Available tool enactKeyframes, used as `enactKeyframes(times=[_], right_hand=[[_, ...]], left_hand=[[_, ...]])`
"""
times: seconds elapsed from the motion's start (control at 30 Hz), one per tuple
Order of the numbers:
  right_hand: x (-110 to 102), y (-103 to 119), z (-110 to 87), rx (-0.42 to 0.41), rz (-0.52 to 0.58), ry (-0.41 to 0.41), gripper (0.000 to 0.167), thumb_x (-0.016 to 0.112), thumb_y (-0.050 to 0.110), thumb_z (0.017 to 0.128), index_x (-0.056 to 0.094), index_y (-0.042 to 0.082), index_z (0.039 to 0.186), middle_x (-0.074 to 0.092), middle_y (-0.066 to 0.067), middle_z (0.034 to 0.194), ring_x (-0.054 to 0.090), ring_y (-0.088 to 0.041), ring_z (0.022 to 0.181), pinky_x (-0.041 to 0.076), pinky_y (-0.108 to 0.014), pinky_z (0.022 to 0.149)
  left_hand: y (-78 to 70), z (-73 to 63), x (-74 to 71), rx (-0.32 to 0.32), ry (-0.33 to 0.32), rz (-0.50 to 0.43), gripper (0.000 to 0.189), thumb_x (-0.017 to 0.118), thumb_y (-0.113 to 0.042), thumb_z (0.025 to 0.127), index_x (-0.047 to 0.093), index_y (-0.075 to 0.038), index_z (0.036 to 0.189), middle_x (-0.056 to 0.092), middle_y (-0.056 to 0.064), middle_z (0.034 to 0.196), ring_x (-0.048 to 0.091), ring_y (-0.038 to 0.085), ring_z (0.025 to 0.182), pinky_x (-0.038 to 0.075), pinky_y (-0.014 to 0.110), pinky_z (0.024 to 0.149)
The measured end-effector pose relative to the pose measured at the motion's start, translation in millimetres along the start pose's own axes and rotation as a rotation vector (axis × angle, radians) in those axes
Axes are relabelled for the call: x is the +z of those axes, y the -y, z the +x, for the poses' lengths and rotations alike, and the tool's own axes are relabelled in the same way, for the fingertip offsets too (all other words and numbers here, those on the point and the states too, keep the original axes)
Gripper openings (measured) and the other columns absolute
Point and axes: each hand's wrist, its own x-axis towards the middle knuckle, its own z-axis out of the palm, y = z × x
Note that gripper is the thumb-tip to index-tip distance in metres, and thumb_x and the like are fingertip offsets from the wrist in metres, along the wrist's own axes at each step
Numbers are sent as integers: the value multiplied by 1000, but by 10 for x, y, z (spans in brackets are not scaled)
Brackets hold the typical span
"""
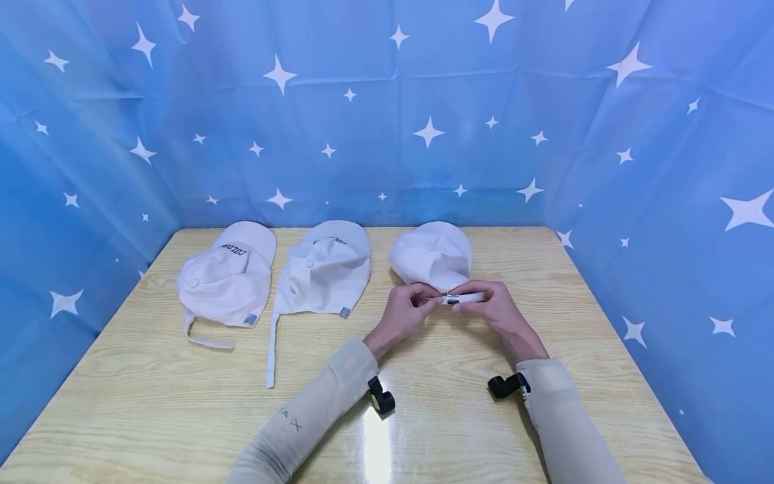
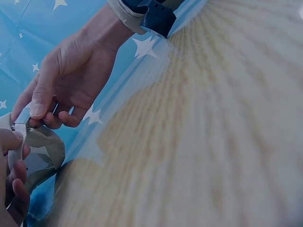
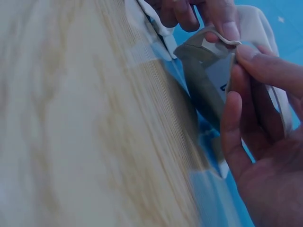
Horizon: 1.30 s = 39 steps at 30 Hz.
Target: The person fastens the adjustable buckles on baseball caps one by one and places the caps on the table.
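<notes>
A white baseball cap [image 1: 431,257] sits at the back right of the table, its brim pointing away and its back opening toward me. My left hand [image 1: 406,314] pinches the left part of its back strap beside a small metal buckle [image 1: 451,300]. From the other side my right hand [image 1: 498,314] pinches the strap [image 1: 473,297] between thumb and fingers. Both thumbs meet close to the buckle. In the right wrist view the cap's inside [image 3: 208,71] shows behind the fingers. Whether the strap is threaded through the buckle is hard to tell.
Two more white caps lie to the left: one cap [image 1: 326,269] with its strap [image 1: 272,353] hanging straight toward me, another cap [image 1: 224,282] with its strap [image 1: 208,343] curled. Behind the wooden table [image 1: 447,430] hangs a blue star-patterned curtain [image 1: 363,154].
</notes>
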Motion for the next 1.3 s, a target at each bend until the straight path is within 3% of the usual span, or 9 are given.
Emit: enactKeyframes(times=[0.33,0.5,0.7,1.03,1.3], right_hand=[[-9,19,-13,24,7,-14,26,78,-4,86,72,-11,111,77,11,95,70,-4,80,58,-20,71],[-14,14,-17,10,21,-4,26,77,-4,87,70,-13,111,75,10,94,69,-4,78,58,-20,69],[4,4,-21,-18,22,-12,25,77,-5,87,69,-14,110,75,10,94,69,-4,77,57,-20,67],[37,8,-7,-19,6,-18,25,81,-6,82,72,-11,106,77,10,92,71,-10,82,59,-22,72],[29,10,2,-21,6,-16,25,81,-6,83,72,-13,106,77,11,91,70,-6,81,58,-21,73]], left_hand=[[5,-17,-21,-18,10,-16,11,77,-15,93,80,-12,104,77,8,78,67,13,59,51,22,53],[-7,-13,-17,-26,13,-28,10,75,-20,96,80,-12,98,73,11,72,58,11,52,45,23,47],[-10,-15,-7,-45,16,-56,9,73,-16,96,79,-9,97,74,9,78,50,4,52,41,20,49],[-18,-23,-26,-49,26,-72,11,73,-19,97,79,-10,97,70,7,74,47,6,54,38,19,50],[-15,-21,-19,-50,41,-95,13,76,-22,95,79,-10,100,70,14,74,48,6,51,39,20,47]])
